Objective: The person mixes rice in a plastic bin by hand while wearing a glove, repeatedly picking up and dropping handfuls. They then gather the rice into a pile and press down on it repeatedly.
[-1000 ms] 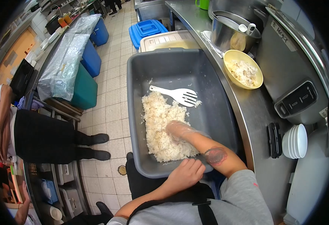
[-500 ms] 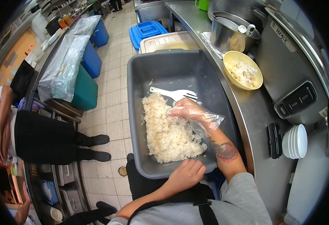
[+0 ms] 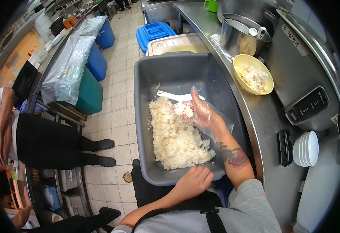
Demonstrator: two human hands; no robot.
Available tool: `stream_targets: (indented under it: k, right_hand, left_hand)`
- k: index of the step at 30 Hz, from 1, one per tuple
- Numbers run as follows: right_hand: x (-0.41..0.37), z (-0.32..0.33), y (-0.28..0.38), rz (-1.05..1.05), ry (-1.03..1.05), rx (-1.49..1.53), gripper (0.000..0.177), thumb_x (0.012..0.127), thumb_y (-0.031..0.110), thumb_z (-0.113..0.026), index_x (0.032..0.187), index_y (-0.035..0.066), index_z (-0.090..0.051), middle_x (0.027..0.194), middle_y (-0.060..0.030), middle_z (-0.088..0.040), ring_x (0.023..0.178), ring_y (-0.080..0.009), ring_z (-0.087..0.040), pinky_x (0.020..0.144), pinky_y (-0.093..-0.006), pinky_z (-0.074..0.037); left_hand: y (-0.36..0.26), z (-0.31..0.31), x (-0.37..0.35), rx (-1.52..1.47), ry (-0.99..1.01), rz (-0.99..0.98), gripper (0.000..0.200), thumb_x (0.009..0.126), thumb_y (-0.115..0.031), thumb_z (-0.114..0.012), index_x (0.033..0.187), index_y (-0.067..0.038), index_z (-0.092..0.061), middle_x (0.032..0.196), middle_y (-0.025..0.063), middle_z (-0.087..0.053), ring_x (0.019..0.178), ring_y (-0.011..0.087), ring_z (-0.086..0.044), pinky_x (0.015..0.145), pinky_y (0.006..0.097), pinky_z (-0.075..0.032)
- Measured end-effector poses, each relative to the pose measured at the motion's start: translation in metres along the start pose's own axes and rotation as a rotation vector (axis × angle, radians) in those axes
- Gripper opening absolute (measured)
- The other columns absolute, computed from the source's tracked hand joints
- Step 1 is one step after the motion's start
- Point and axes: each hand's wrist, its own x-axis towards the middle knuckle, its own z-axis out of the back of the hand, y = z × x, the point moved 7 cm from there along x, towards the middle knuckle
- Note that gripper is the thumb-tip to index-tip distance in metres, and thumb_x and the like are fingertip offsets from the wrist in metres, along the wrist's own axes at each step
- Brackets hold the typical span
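A heap of cooked rice (image 3: 177, 139) lies in a deep grey tub (image 3: 150, 66). My right hand (image 3: 201, 110), in a clear plastic glove, is turned palm up with the thumb raised. A clump of rice (image 3: 184, 110) rests in its cupped fingers, over the right edge of the heap. Behind that hand lies a white slotted rice paddle (image 3: 175, 95), its slotted end largely hidden. My left hand (image 3: 195, 181) is bare, its fingers curled over the tub's near rim.
On the steel counter (image 3: 251, 110) at right stand a yellow bowl (image 3: 269, 83) with rice, a steel pot (image 3: 232, 37) and stacked white bowls (image 3: 311, 148). Lidded bins (image 3: 154, 35) sit beyond the tub. A person with folded arms (image 3: 1, 128) stands at left.
My right hand has turned from palm down in the rice to palm up, lifting a clump. It now covers the paddle's slotted end. My left hand stays on the rim.
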Motion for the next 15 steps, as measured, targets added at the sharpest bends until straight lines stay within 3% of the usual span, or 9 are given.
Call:
stream_targets:
  k: [4,10,15]
  right_hand:
    - [0.005,0.014,-0.007,-0.042,-0.052,-0.006,0.064,0.095,0.064,-0.058,0.116,0.003,-0.066,0.096,-0.0053,-0.068,0.08,-0.0108,-0.062,0.068,-0.0316,-0.051]
    - [0.01,0.014,-0.004,0.15,0.094,-0.168,0.02,0.092,0.028,-0.076,0.093,0.009,-0.069,0.084,-0.002,-0.067,0.081,-0.0097,-0.063,0.071,-0.0303,-0.051]
    - [0.008,0.009,0.008,0.323,0.054,-0.39,0.021,0.093,0.025,-0.072,0.083,0.007,-0.07,0.076,0.0006,-0.065,0.072,-0.0062,-0.058,0.066,-0.0238,-0.045]
  left_hand:
    - [0.0,-0.001,0.001,0.002,-0.001,-0.006,0.017,0.078,-0.019,-0.065,0.085,-0.01,-0.053,0.081,0.0041,-0.048,0.078,0.0193,-0.053,0.071,0.0326,-0.041]
    - [0.001,-0.002,0.0,-0.008,0.0,-0.006,0.017,0.078,-0.018,-0.065,0.084,-0.01,-0.052,0.08,0.0041,-0.047,0.077,0.0194,-0.053,0.07,0.0327,-0.041]
    - [0.001,-0.003,0.0,-0.033,0.01,-0.008,0.018,0.08,-0.018,-0.07,0.088,-0.007,-0.057,0.08,0.0041,-0.047,0.075,0.02,-0.052,0.068,0.0326,-0.042]
